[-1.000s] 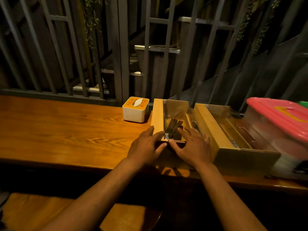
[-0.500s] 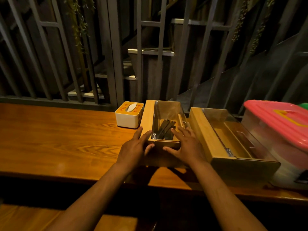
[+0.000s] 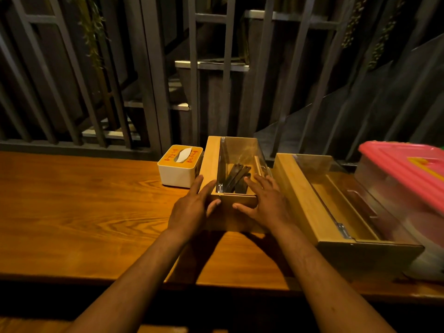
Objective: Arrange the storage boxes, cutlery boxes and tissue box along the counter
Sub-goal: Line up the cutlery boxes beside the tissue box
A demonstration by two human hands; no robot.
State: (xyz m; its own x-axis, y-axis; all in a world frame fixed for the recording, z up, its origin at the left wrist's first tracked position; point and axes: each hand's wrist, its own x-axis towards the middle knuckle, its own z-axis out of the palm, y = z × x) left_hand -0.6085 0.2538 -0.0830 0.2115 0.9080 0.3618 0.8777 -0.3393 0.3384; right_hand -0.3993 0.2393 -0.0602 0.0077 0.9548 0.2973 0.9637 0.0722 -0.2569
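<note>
cutlery box [image 3: 234,188] between flat hands

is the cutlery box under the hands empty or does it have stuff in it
Not empty: the cutlery box holds a few dark utensils.

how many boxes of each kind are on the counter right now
wooden cutlery boxes: 2, one between the left hand and right hand, one to its right
tissue box: 1
storage box with pink lid: 1; something green shows at the frame edge behind it, too little to tell
total: 4
</note>
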